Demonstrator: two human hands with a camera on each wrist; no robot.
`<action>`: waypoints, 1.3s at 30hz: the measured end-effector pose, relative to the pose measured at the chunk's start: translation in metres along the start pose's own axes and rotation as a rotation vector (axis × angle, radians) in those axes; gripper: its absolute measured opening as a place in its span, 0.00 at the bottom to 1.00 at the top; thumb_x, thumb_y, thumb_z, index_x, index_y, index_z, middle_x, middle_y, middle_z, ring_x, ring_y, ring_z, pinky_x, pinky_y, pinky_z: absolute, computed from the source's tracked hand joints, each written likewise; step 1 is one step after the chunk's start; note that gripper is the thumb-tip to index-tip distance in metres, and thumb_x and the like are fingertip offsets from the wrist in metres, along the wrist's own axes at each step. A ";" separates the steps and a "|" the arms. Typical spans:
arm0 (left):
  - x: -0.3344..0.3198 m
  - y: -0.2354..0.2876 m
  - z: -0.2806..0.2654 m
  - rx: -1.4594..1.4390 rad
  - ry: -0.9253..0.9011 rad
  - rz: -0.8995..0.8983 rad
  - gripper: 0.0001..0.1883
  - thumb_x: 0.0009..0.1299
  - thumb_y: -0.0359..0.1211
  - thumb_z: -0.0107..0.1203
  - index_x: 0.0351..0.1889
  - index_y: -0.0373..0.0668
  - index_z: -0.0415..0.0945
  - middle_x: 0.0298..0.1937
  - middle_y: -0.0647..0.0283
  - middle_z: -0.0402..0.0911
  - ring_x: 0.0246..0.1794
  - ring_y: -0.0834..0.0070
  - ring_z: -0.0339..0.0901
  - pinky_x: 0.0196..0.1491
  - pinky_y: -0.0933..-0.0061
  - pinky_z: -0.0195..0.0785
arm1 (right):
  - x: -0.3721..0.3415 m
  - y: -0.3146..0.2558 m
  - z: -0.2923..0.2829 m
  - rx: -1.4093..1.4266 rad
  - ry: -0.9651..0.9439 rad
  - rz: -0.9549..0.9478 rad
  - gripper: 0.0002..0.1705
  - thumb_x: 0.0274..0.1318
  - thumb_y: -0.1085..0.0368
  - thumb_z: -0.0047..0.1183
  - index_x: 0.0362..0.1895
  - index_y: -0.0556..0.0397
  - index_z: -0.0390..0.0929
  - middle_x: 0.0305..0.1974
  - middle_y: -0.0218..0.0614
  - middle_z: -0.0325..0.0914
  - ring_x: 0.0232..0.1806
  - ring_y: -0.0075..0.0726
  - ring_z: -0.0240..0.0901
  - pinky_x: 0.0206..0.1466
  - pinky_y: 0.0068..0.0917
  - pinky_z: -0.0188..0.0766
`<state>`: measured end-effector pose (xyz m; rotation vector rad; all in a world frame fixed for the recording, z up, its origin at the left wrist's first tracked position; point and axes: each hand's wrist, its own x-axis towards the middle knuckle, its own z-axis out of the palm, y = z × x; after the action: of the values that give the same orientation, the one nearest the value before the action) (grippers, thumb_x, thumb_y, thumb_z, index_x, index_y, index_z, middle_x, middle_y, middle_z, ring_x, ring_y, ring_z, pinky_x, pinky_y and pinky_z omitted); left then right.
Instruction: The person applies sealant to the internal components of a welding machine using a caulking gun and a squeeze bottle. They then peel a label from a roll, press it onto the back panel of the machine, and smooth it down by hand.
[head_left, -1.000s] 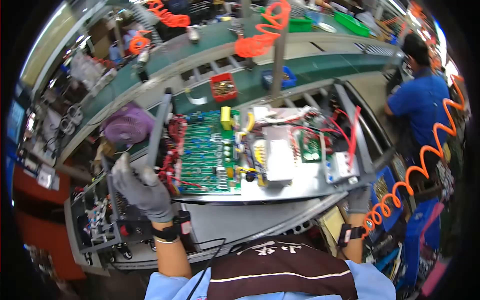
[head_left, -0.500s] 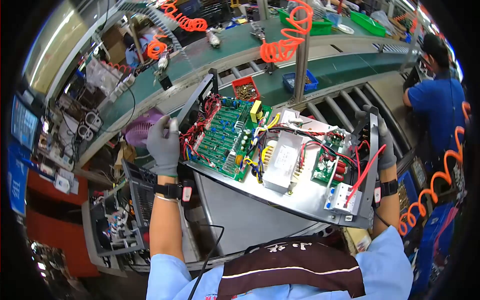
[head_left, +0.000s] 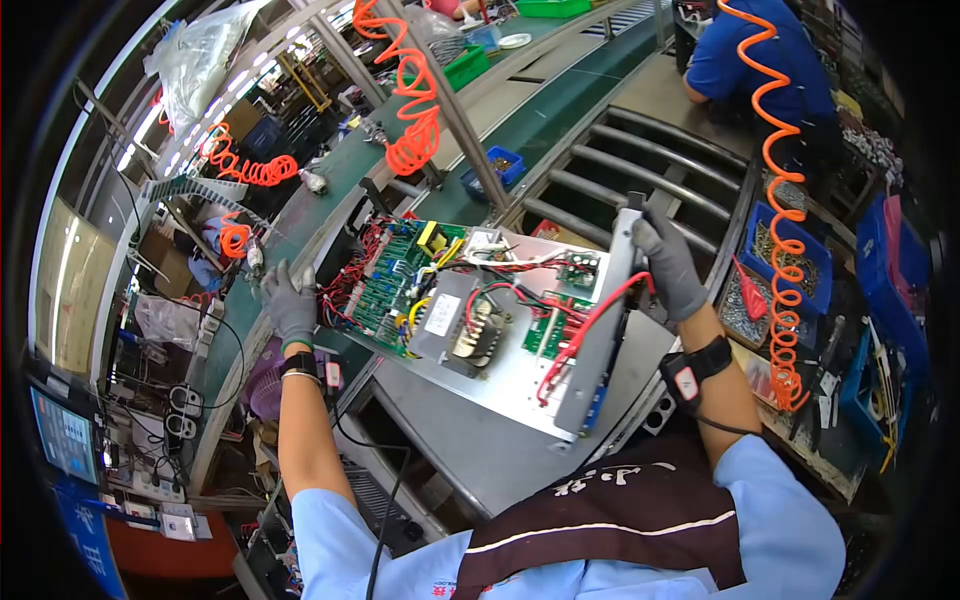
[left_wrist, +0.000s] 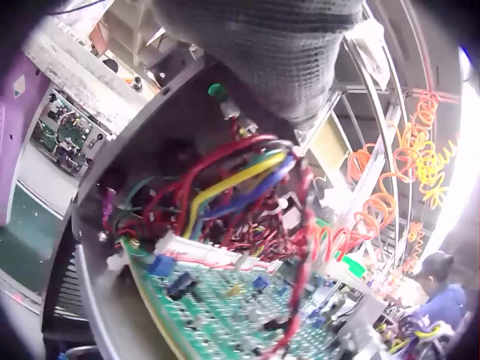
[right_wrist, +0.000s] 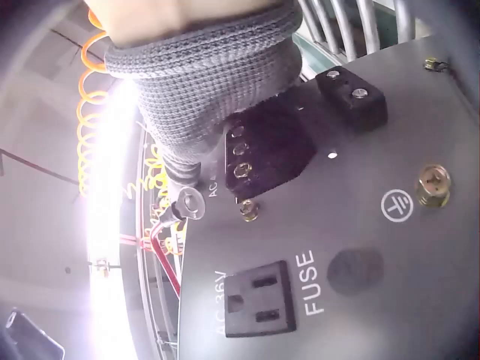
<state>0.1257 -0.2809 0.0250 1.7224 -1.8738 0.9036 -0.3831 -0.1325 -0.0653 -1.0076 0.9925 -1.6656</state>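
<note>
An open metal chassis (head_left: 500, 398), tilted, carries a green circuit board (head_left: 385, 290), a transformer (head_left: 480, 335) and bundled wires. My gloved left hand (head_left: 290, 308) holds its left end; in the left wrist view the glove (left_wrist: 277, 60) covers part of the dark end panel (left_wrist: 150, 139) above red, yellow and blue wires (left_wrist: 240, 180). My gloved right hand (head_left: 668, 262) grips the far end of the grey right-hand panel (head_left: 600, 345). In the right wrist view the glove (right_wrist: 217, 82) lies by a black terminal block (right_wrist: 270, 146) on that panel (right_wrist: 405, 300). Some fingertips are hidden.
Beneath the chassis is a grey surface (head_left: 445, 440), with metal rollers (head_left: 650, 150) beyond. Orange coiled hoses (head_left: 415, 120) hang near a metal post (head_left: 460, 130). Blue screw bins (head_left: 790, 250) stand at right, a purple fan (head_left: 268, 385) at left. Another person (head_left: 760, 60) sits at back right.
The head view has swung to the right. Between my hands, the chassis has turned, its right end now nearer my body. My right hand shows higher on the right-hand panel; my left stays at the left end.
</note>
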 end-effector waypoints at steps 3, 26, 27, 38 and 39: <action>-0.018 0.029 -0.031 0.104 0.110 0.010 0.29 0.66 0.51 0.50 0.58 0.40 0.67 0.55 0.46 0.69 0.57 0.49 0.64 0.60 0.56 0.56 | -0.005 -0.014 0.002 -0.019 -0.045 0.017 0.35 0.52 0.49 0.57 0.57 0.61 0.65 0.44 0.34 0.72 0.45 0.24 0.68 0.51 0.23 0.65; -0.194 0.286 -0.219 -0.951 0.350 -0.327 0.28 0.73 0.45 0.30 0.56 0.28 0.64 0.59 0.47 0.66 0.62 0.59 0.63 0.66 0.60 0.51 | -0.040 -0.035 -0.028 -0.072 -0.335 0.007 0.25 0.54 0.54 0.54 0.50 0.57 0.67 0.42 0.32 0.68 0.45 0.24 0.62 0.50 0.25 0.62; -0.194 0.282 -0.220 -0.933 0.368 -0.355 0.28 0.73 0.45 0.30 0.56 0.28 0.64 0.59 0.47 0.66 0.62 0.59 0.63 0.66 0.60 0.51 | -0.040 -0.037 -0.027 -0.078 -0.351 0.004 0.28 0.51 0.53 0.57 0.50 0.57 0.67 0.43 0.34 0.68 0.45 0.25 0.63 0.50 0.26 0.63; -0.187 0.245 -0.221 -0.858 0.084 0.012 0.34 0.66 0.58 0.44 0.56 0.38 0.66 0.59 0.46 0.64 0.62 0.48 0.60 0.62 0.51 0.53 | -0.004 -0.117 0.053 -0.852 -1.086 -0.585 0.10 0.39 0.63 0.60 0.28 0.53 0.78 0.31 0.37 0.75 0.38 0.45 0.69 0.46 0.38 0.64; -0.187 0.241 -0.218 -0.879 0.081 0.029 0.35 0.67 0.60 0.40 0.56 0.38 0.67 0.60 0.46 0.65 0.62 0.47 0.60 0.62 0.50 0.52 | 0.004 -0.117 0.054 -0.850 -1.098 -0.556 0.08 0.41 0.64 0.59 0.26 0.53 0.78 0.29 0.37 0.75 0.36 0.45 0.69 0.44 0.37 0.64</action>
<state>-0.1113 0.0093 0.0033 1.0893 -1.8294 0.0844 -0.3684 -0.1161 0.0618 -2.5531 0.6230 -0.7012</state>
